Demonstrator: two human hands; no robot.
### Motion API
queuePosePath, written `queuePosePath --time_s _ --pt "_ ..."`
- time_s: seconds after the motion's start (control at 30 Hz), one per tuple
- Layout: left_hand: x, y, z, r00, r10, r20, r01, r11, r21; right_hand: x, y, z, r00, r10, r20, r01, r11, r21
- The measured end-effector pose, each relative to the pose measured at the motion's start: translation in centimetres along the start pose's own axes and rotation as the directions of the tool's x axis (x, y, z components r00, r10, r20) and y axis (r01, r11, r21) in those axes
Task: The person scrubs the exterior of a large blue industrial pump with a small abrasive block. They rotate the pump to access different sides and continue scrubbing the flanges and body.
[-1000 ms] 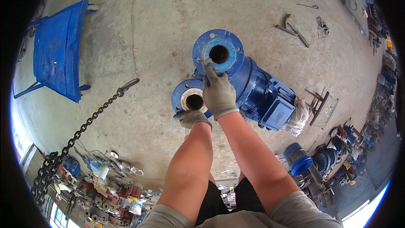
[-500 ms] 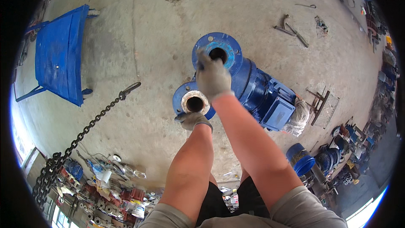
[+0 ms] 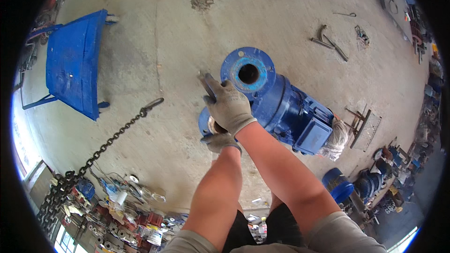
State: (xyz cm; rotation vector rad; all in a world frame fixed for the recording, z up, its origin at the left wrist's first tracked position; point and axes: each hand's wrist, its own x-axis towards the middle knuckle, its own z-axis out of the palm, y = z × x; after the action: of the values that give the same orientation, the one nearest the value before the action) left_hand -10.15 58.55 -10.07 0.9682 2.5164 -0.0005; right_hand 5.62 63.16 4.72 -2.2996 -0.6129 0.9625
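A blue pump with its motor stands on the concrete floor before me. Its far flange is blue, with a lighter worn ring around a dark round opening. The smaller near flange is partly covered by my hands. My right hand, in a grey work glove, is over the near flange, its fingers apart and pointing to the far left; I see nothing held in it. My left hand, also gloved, is closed at the near edge of that flange, its fingertips partly hidden. The motor extends to the right.
A blue cart stands at the left. A heavy chain with a hook slants across the left side. Metal tools lie at the far right. A blue bucket and piled parts line the near right; more parts fill the near left.
My right hand has come off the far flange, nearer and to the left, and its fingers have spread. My left hand stays at the near flange. The whole view has shifted slightly.
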Motion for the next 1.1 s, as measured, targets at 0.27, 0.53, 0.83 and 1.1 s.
queuePosePath --time_s 0.27,0.53,0.83,1.1 --pt "-0.8 0.2 -0.6 0.997 0.08 -0.003 -0.08 0.991 0.111 -4.7 5.6 1.2 0.996 0.002 0.094 -0.006 0.999 0.046" --pt "-0.1 -0.3 -1.6 0.999 -0.015 0.037 0.016 1.0 -0.004 11.8 8.9 -4.4 0.972 -0.173 0.157 0.137 0.967 0.216" --pt "1.2 -1.9 -0.3 0.997 0.065 0.038 -0.07 0.985 0.158 12.0 7.3 -9.4 0.996 0.01 -0.089 0.045 0.806 0.59" --pt "3.3 -5.2 2.1 0.981 0.193 -0.026 -0.178 0.94 0.291 -0.6 9.6 -7.3 0.949 -0.181 -0.259 0.255 0.923 0.288"
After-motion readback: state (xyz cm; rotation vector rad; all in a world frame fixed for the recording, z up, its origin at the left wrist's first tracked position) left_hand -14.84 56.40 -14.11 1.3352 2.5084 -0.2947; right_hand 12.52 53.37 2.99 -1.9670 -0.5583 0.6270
